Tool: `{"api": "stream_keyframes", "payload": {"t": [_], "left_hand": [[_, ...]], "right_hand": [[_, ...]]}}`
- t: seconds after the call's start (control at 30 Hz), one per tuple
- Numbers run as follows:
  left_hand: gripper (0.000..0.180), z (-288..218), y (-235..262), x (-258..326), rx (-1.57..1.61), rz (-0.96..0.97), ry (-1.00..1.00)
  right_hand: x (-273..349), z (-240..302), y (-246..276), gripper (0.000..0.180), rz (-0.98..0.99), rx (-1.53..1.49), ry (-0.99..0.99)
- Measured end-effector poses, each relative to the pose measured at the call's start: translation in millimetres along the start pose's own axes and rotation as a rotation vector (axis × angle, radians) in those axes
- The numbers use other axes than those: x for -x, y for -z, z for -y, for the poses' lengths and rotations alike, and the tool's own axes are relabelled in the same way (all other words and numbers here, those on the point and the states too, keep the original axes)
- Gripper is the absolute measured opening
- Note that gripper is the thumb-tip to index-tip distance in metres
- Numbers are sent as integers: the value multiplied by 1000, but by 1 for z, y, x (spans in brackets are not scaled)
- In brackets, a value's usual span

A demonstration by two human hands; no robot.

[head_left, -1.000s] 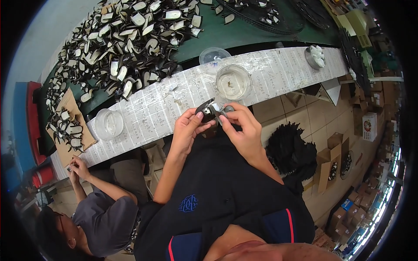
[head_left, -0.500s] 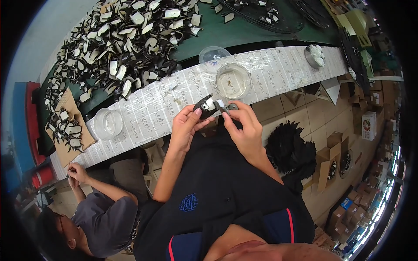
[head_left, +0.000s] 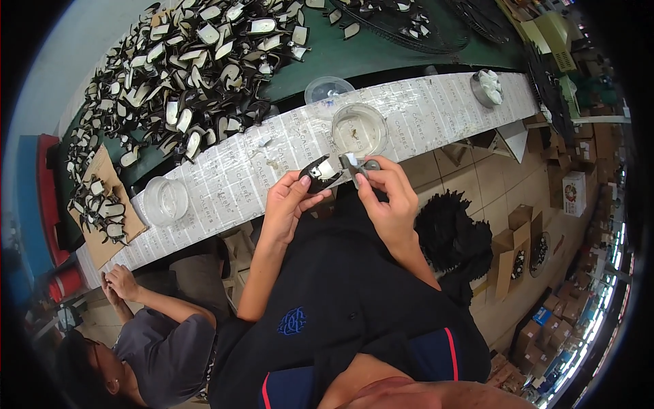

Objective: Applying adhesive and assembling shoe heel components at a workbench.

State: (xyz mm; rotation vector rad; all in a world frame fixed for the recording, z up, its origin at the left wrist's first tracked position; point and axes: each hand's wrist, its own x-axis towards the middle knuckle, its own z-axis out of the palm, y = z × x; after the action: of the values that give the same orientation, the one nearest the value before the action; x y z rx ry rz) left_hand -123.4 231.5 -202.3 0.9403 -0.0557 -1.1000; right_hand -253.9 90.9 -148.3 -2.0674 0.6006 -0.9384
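Note:
My left hand point(head_left: 289, 201) grips a black shoe piece point(head_left: 327, 170) with a pale lining, its fingers curled round the near left edge. To the right, thumb and fingers of my right hand point(head_left: 393, 194) pinch a small dark grey tool point(head_left: 355, 169) with a white tip; its exact kind is unclear. A narrow gap separates the tool from the shoe piece. Just beyond both hands stands a clear round bowl point(head_left: 385, 133) with a little brownish matter in its bottom.
A clear lid point(head_left: 320, 91) lies behind the bowl; another clear tub point(head_left: 166, 202) stands left. Far left, many shoe pieces point(head_left: 197, 71) are heaped, with more on cardboard point(head_left: 101, 253). A tin point(head_left: 480, 91) holds white cloth. A co-worker's hands point(head_left: 119, 283) are at lower left.
My right hand has drawn slightly right, and the tool has come away from the shoe piece. The left hand has shifted a little left, still gripping the piece. The view has moved slightly.

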Motion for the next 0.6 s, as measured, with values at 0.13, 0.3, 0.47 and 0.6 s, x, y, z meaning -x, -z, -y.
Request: {"api": "stream_keyframes", "payload": {"t": [0.13, 0.3, 0.47, 0.6], "left_hand": [[22, 2, 1, -1, -6, 6, 9], [24, 4, -2, -3, -26, 44, -21], [27, 9, 0, -2, -63, 63, -52], [27, 10, -4, -1, -52, 58, -75]], "right_hand": [[2, 3, -4, 17, 66, -36, 42], [1, 6, -4, 16, 68, -123, -34], [-1, 14, 1, 18, 164, 21, 148], [5, 12, -4, 20, 181, 27, 207]]}}
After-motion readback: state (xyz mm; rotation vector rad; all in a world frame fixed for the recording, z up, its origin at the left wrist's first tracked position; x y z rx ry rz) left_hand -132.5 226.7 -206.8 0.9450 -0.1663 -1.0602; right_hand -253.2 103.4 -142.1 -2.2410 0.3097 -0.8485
